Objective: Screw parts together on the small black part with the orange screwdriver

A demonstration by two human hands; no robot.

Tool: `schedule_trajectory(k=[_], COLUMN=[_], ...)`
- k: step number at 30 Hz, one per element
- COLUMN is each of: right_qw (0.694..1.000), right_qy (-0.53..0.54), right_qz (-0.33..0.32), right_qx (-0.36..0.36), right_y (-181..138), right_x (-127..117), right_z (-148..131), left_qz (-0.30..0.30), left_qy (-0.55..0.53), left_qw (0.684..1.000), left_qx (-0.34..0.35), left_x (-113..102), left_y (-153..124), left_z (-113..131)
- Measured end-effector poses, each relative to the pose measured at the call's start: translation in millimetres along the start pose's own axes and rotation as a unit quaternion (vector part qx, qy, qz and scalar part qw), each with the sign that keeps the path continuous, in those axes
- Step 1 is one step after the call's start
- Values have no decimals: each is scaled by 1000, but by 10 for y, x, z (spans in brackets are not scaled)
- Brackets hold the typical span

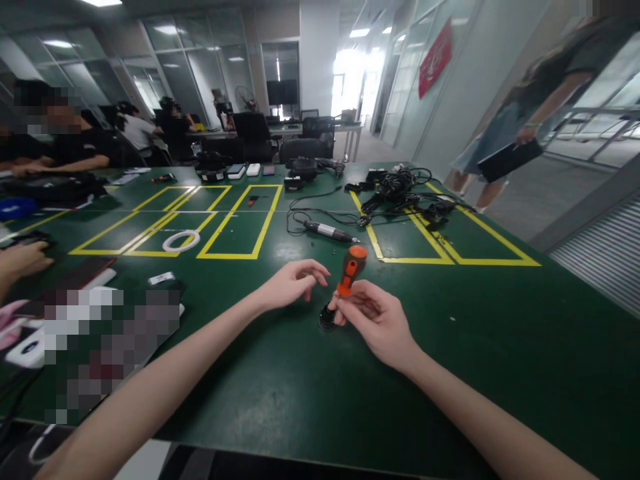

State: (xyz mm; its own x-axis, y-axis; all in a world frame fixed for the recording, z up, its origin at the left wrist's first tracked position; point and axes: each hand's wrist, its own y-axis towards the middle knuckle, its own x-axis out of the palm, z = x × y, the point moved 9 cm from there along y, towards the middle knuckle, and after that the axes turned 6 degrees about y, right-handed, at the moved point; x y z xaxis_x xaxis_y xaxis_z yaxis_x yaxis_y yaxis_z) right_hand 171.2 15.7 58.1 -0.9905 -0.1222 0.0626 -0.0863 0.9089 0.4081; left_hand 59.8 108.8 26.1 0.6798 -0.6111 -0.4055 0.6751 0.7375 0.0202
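My right hand (373, 321) is closed round the shaft of an orange-handled screwdriver (351, 267), which stands tilted with its tip down on a small black round part (327, 318) on the green table (450, 347). My left hand (293, 281) hovers just left of the screwdriver, its fingers curled loosely and apart, and I see nothing in them. A few tiny screws lie on the table behind the handle.
A black electric screwdriver (330, 232) with its cable lies behind my hands. Tangled black cables (395, 190) sit at the back right. A white ring (181, 241) lies inside yellow tape boxes. Another person's hand (23, 259) rests at the left. A person walks past on the right.
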Motion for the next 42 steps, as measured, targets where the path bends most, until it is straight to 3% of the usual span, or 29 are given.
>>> schedule_trajectory(k=[2,7,14,21,28,38,42], right_qw=[1000,1000,1000,999,1000,997,999], right_qy=[1,-19,0,-35,-13,-58,-33], right_qz=[10,23,-3,37,10,50,28], right_qx=[4,10,2,9,11,2,4], right_y=[-9,-1,21,4,21,4,28], right_x=[-17,-60,-29,-114,-64,-127,-81], right_z=[24,35,9,3,16,27,21], left_qz=[1,-81,-59,-60,-57,-62,-63], left_qy=[-16,-19,17,36,28,40,39], left_qw=[1000,996,998,997,998,997,997], left_qx=[14,32,-1,14,28,15,18], left_x=[29,273,300,316,336,323,316], left_y=[-116,-275,-288,-306,-311,-311,-311], left_z=[-50,-124,-202,-162,-143,-127,-123])
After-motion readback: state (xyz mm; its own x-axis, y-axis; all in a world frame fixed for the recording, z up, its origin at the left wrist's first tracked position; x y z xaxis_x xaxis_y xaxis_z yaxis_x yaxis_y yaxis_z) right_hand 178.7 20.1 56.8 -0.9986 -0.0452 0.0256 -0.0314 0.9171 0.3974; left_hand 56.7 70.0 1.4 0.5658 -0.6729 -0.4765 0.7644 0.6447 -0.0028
